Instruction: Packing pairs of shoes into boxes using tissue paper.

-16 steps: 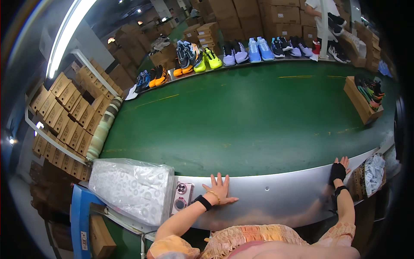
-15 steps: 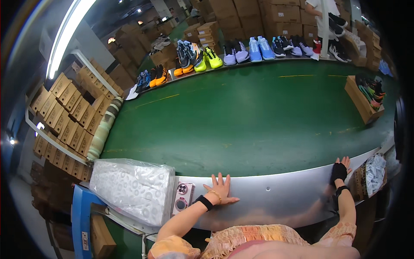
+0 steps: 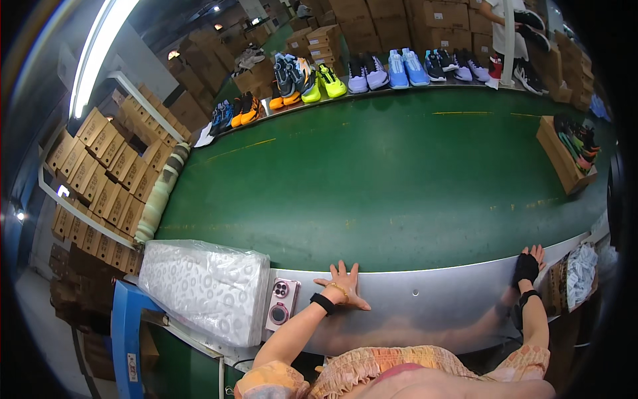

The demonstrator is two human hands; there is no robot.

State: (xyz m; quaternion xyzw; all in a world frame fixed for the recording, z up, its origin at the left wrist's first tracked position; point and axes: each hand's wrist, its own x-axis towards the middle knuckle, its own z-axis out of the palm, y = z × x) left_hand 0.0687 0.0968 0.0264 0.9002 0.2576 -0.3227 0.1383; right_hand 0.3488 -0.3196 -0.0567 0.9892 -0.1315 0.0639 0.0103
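Note:
My left hand [image 3: 341, 287] lies flat on the silver metal ledge [image 3: 412, 312], fingers spread toward the green belt [image 3: 359, 179]. A black band and a thin bracelet circle that wrist. Just left of it, a phone in a pink case [image 3: 282, 304] rests on the ledge, its camera side up. Beside the phone is a plastic-wrapped stack of white patterned sheets [image 3: 203, 292]. At the ledge's right end my right hand [image 3: 528, 266], in a black fingerless glove, rests with fingers stretched out and holds nothing.
Several pairs of colourful sneakers [image 3: 405, 70] line the belt's far edge. An open box of dark shoes [image 3: 565, 156] sits on the belt at right. Shoe boxes [image 3: 100, 173] are stacked at left. A carton with crumpled plastic [image 3: 579, 272] stands right. A person [image 3: 508, 30] stands behind, holding shoes.
My hands stay in nearly the same places, with the right hand's fingers spread slightly differently. The view has shifted a little. The far person's held shoe has moved.

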